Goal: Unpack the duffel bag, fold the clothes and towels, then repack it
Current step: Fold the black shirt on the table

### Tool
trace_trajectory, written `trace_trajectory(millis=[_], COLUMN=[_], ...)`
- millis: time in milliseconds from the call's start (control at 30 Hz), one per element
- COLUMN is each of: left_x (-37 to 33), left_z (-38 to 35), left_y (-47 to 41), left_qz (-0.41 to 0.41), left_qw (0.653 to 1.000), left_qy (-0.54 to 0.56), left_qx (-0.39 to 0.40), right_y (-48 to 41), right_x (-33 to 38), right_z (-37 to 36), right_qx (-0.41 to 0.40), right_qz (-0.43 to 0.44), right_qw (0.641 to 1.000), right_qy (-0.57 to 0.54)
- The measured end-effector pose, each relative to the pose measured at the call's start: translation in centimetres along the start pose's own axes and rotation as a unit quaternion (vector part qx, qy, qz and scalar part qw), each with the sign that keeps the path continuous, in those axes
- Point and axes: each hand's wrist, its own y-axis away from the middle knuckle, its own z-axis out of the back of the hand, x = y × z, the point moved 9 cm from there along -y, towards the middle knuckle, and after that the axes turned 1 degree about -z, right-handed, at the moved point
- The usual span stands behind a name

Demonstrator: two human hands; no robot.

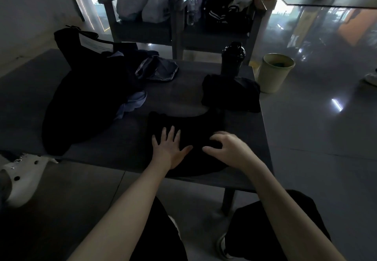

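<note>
Head view: the left hand lies flat, fingers straight, pressing a black garment. The right hand curls on the same cloth; whether it pinches I cannot tell. Beyond the right hand sits one folded black piece. Left of the left hand, blue-grey clothes spill from the duffel bag, so I judge most folding and all repacking remain.

Right hand blurring, its grip on the black garment reading unclear, white shoe running off the left edge
</note>
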Motion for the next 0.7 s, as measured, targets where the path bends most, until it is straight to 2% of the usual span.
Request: trace_trajectory(millis=[67, 133, 167, 200, 267, 367, 433, 533, 567, 633, 700], left_x=[0.2, 0.5, 0.6, 0.6, 0.6, 0.9, 1.5, 1.8, 2.0, 1.8, 0.3], left_z=[0.1, 0.2, 0.3, 0.5, 1.0, 1.4, 2.7, 5.7, 6.0, 4.6, 2.7], left_y=[-0.1, -0.3, -0.4, -0.5, -0.8, -1.2, -1.5, 0.4, 1.1, 1.6, 2.4], left_qz=[-0.019, -0.036, -0.047, -0.062, -0.099, -0.136, -0.129, -0.056, -0.028, 0.024, 0.037], left_qw=[1.0, 0.999, 0.999, 0.997, 0.993, 0.984, 0.977, 0.963, 0.97, 0.988, 0.993], left_qy=[0.007, -0.002, -0.012, -0.02, -0.039, -0.095, -0.13, -0.085, -0.031, 0.103, 0.113], left_qx=[-0.004, -0.012, -0.019, -0.031, -0.055, -0.059, -0.113, -0.251, -0.24, -0.117, 0.0], right_y=[0.2, -0.1, -0.7, -1.3, -2.6, -4.1, -4.3, -3.8, -3.7, -3.3, -2.9], right_x=[0.3, -0.1, -0.5, -0.7, -0.4, -0.7, -1.9, -2.5, -2.5, -2.5, -2.4], right_z=[-1.3, -1.1, -0.5, 0.1, 0.1, -2.6, -4.7, -5.8, -6.0, -6.2, -6.3], right_qx=[0.08, 0.061, 0.022, -0.017, -0.039, 0.035, 0.083, 0.059, 0.046, 0.03, 0.024], right_qz=[-0.02, -0.037, -0.028, -0.008, 0.042, 0.05, 0.01, -0.035, -0.047, -0.076, -0.096], right_qw=[0.988, 0.967, 0.969, 0.98, 0.997, 0.991, 0.984, 0.985, 0.984, 0.981, 0.977], right_qy=[-0.133, -0.246, -0.246, -0.198, -0.042, 0.122, 0.155, 0.157, 0.163, 0.173, 0.188])
